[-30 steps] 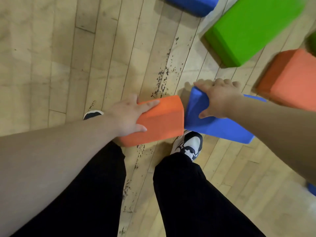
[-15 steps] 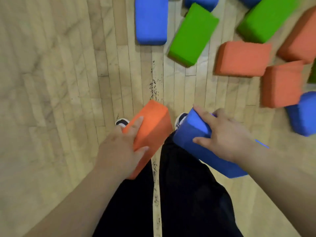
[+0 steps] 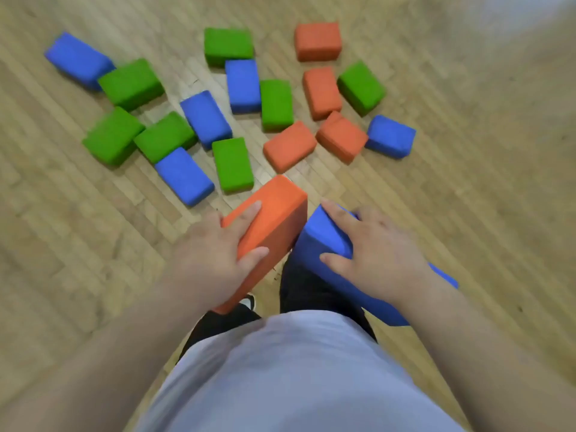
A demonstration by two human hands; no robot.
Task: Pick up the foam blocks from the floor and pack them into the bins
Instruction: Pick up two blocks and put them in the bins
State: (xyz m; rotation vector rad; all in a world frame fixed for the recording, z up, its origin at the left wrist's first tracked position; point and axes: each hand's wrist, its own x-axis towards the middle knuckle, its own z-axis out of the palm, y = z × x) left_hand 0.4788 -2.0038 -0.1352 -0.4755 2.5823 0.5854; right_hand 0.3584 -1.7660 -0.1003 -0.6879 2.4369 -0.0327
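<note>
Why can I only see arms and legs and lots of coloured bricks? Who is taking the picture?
There is no robot here, just a person. A small camera sits on their head and looks down, so you see what they see: their own arms, pale shirt and black trousers. The left hand grips an orange rectangular foam block. The right hand grips a blue rectangular foam block. Both are held up above the wooden plank floor. Further ahead, scattered foam blocks in green, blue and orange lie on that floor. They are meant to go into bins, but no bin shows in this picture.
</note>
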